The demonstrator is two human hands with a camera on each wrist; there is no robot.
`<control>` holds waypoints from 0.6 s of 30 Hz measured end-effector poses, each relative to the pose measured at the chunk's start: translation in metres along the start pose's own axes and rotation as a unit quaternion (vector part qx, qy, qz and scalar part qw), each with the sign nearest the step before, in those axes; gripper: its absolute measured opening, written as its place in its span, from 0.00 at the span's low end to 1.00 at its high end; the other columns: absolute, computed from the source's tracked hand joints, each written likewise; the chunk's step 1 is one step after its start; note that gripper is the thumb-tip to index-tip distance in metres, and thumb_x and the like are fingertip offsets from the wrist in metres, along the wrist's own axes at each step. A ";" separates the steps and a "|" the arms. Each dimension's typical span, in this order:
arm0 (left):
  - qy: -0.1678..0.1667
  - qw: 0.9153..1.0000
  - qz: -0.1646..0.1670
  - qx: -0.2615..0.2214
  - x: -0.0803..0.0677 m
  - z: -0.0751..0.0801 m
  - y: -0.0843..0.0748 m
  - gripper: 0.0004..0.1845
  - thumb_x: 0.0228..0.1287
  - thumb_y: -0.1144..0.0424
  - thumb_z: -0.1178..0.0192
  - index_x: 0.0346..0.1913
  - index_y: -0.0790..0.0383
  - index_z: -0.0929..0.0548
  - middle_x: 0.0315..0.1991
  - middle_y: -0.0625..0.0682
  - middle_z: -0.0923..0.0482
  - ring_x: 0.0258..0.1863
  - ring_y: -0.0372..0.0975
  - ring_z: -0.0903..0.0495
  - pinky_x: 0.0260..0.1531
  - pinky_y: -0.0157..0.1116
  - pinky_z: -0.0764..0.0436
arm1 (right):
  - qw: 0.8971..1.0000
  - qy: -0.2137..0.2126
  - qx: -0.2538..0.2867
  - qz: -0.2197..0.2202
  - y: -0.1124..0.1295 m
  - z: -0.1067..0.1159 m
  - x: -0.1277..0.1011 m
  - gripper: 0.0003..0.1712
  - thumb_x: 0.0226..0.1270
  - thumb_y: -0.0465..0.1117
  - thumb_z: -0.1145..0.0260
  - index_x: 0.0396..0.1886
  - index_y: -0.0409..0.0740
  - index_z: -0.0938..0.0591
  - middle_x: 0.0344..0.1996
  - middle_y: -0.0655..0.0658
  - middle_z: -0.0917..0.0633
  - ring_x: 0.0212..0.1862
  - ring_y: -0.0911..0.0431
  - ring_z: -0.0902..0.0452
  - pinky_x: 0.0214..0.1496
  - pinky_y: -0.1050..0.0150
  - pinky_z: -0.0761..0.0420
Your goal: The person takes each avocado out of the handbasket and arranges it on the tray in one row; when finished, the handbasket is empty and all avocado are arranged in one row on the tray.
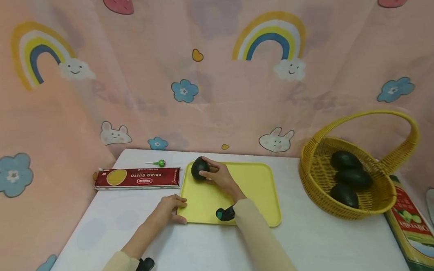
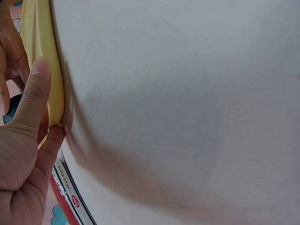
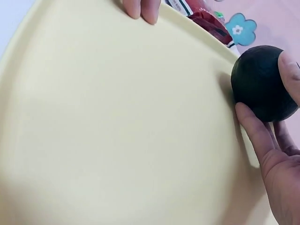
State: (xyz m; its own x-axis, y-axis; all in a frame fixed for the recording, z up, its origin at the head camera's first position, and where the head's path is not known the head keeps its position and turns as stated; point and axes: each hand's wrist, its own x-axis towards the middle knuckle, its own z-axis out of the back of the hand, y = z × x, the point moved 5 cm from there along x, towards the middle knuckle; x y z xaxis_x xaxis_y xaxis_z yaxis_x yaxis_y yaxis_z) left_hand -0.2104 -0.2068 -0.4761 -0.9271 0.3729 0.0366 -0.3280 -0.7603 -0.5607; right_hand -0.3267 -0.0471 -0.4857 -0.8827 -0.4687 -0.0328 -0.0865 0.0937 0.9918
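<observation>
A dark green avocado (image 1: pixel 200 168) is in my right hand (image 1: pixel 222 178), gripped between thumb and fingers over the far left corner of the yellow tray (image 1: pixel 249 191). The right wrist view shows the avocado (image 3: pixel 262 83) close by the tray's rim, the thumb on one side and fingers on the other. My left hand (image 1: pixel 168 209) grips the tray's near left corner; in the right wrist view two of its fingertips (image 3: pixel 149 8) reach over the rim. Thumb and a finger of the left hand (image 2: pixel 23 150) meet the tray's edge (image 2: pixel 55 89) in the left wrist view.
A yellow wicker basket (image 1: pixel 309 179) with a tall handle stands at the right, holding several avocados (image 1: pixel 353 178). Beside it lies a red and green olive oil package (image 1: pixel 413 223). Left of the tray are a red Primo Gusto pack (image 1: pixel 138 178) and a green lollipop (image 1: pixel 161 163).
</observation>
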 end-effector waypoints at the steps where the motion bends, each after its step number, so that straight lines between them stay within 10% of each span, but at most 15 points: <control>1: 0.001 1.000 0.003 -0.001 0.000 0.000 0.000 0.27 0.40 0.61 0.23 0.44 0.75 0.16 0.49 0.63 0.19 0.50 0.55 0.21 0.50 0.45 0.20 | 1.000 -0.003 -0.001 0.002 0.000 -0.001 0.001 0.34 0.65 0.30 0.37 0.70 0.46 0.33 0.66 0.31 0.32 0.62 0.40 0.29 0.53 0.51 0.19; 18: 0.000 1.000 0.023 0.003 0.001 -0.001 0.000 0.27 0.41 0.61 0.24 0.44 0.75 0.16 0.48 0.61 0.19 0.50 0.53 0.21 0.50 0.44 0.20 | 1.000 -0.031 0.003 0.000 0.006 -0.020 0.015 0.34 0.65 0.28 0.37 0.70 0.44 0.33 0.66 0.32 0.33 0.63 0.39 0.31 0.54 0.49 0.21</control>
State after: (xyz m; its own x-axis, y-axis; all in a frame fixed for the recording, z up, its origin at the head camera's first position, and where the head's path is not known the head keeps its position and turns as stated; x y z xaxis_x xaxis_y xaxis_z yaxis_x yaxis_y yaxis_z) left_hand -0.2111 -0.2057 -0.4769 -0.9412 0.3376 0.0101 -0.2857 -0.7798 -0.5571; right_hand -0.3310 -0.0713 -0.4782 -0.9100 -0.4126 -0.0405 -0.0890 0.0989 0.9911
